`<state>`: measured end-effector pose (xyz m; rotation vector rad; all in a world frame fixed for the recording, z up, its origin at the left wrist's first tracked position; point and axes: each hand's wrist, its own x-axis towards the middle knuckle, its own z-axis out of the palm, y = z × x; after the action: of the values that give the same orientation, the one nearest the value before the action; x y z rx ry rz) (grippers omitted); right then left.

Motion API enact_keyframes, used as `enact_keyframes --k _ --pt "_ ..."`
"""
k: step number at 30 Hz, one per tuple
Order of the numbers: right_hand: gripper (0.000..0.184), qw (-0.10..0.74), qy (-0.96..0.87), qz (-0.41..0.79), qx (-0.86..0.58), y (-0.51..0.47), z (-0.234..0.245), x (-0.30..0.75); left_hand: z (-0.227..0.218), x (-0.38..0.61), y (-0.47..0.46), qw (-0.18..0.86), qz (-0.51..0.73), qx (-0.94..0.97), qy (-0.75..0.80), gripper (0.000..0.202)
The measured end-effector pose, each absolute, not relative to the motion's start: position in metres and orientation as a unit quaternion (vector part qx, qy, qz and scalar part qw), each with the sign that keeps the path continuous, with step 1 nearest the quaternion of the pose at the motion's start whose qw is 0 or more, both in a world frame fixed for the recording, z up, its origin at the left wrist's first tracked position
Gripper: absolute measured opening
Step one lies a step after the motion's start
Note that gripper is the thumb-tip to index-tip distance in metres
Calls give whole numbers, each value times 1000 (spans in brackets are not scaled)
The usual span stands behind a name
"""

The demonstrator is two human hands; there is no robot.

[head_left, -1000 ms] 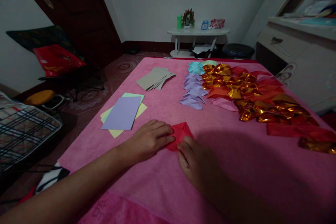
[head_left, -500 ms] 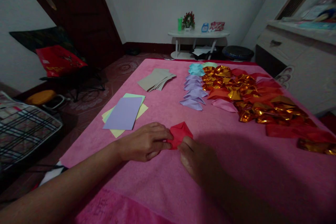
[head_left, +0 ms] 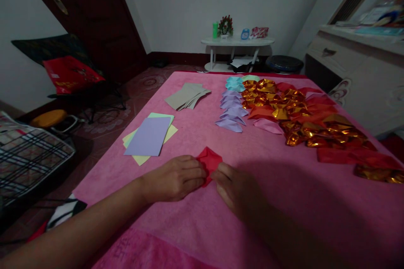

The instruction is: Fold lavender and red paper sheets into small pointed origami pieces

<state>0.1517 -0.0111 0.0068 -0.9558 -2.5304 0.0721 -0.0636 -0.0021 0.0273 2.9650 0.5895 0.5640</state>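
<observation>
Pinching red paper, the right hand has shifted slightly left.

A home, judging by its door, chair and side table.

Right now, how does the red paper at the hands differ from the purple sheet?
The red paper is folded into a many-sided shape; the purple sheet is a flat rectangle. The left hand and right hand both touch the red paper; neither touches the purple sheet. The purple sheet tops other sheets, while the red paper has no stack visible under it. Both are on the pink-covered table.
</observation>
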Motion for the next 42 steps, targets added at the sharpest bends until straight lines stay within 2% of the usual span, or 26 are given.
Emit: enact_keyframes --k 5,12,18,30,38,42 --pt "18 178 -927 84 -320 -9 8 155 27 -56 -26 35 198 952 231 20" --pt "22 198 -898 181 -349 -8 14 158 23 -57 -30 52 211 931 292 19" --pt "15 202 -858 252 -400 -9 19 154 21 -64 -31 68 203 934 287 18" --pt "18 192 -843 260 -430 -12 11 153 18 -58 -39 77 224 924 300 15" --pt "17 197 -836 271 -434 -11 13 153 13 -55 -34 179 269 872 368 13" --pt "14 212 -835 268 -432 -11 12 153 14 -54 -32 189 264 873 364 12"
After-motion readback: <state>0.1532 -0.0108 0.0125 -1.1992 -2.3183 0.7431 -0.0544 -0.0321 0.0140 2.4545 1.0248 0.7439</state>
